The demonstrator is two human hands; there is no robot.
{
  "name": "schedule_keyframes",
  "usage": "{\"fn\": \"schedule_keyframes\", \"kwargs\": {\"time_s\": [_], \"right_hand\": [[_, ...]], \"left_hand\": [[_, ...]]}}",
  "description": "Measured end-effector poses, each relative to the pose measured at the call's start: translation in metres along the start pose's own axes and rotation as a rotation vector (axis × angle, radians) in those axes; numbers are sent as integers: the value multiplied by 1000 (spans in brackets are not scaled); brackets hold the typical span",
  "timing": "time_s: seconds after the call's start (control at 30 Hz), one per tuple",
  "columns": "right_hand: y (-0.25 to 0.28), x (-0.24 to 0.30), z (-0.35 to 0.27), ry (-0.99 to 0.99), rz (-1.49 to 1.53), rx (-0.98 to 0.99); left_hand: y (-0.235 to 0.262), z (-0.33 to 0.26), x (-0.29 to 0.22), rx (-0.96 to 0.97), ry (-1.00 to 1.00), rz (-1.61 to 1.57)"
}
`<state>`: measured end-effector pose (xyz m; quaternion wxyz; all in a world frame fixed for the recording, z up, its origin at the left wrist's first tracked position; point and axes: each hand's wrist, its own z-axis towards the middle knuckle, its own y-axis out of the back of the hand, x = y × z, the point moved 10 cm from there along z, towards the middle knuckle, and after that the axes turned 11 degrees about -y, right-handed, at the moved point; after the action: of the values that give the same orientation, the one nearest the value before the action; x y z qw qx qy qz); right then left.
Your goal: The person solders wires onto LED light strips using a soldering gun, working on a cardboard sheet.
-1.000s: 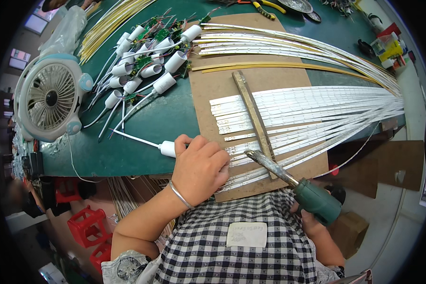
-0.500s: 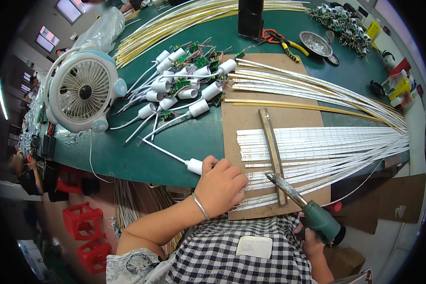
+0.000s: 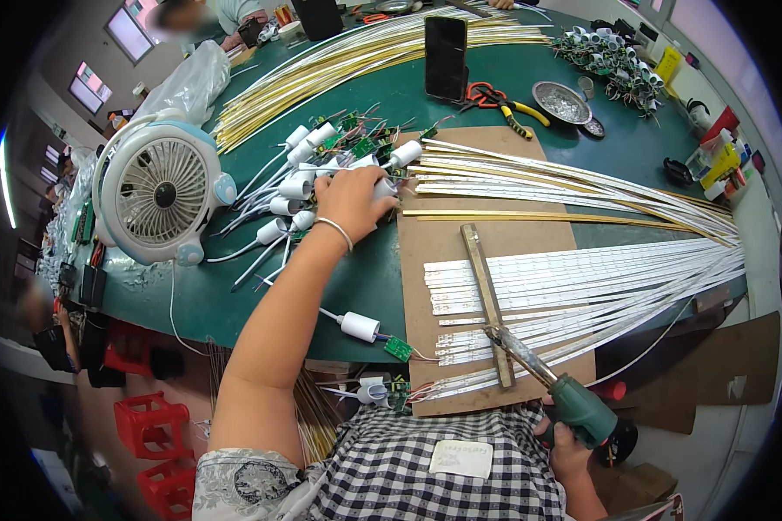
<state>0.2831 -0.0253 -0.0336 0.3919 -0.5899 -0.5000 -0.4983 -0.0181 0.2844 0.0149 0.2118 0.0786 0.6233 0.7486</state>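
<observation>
White end caps [image 3: 308,178] heaped on counter [image 3: 191,295]; left hand [image 3: 352,198], fingers curled, picks one. Right hand [image 3: 567,451] grips soldering iron [image 3: 556,391], parked; next, seat cap against strips.

- The left hand [image 3: 352,195] covers whichever white end cap [image 3: 382,185] it grips.
- The right hand [image 3: 569,451], at five o'clock, is half hidden behind the green soldering iron [image 3: 573,404].

Things on the worktop [image 3: 235,304]
The fan [image 3: 159,196] stands left, the board [image 3: 495,252] right, with the end caps [image 3: 313,178] between and the phone [image 3: 446,45] behind.
</observation>
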Motion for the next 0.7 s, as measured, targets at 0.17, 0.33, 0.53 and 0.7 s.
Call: {"fn": "schedule_keyframes", "kwargs": {"time_s": [0.17,0.33,0.53,0.7], "right_hand": [[1,-7,3,-95,-41,1],[4,-12,8,-70,-63,38],[1,-9,12,-88,-77,21],[3,-15,10,-153,-77,23]], "left_hand": [[79,-15,-49,-279,-388,-8],[86,-82,-116,-166,-730,307],[41,-129,-50,162,-421,175],[43,-116,-60,111,-332,-74]]}}
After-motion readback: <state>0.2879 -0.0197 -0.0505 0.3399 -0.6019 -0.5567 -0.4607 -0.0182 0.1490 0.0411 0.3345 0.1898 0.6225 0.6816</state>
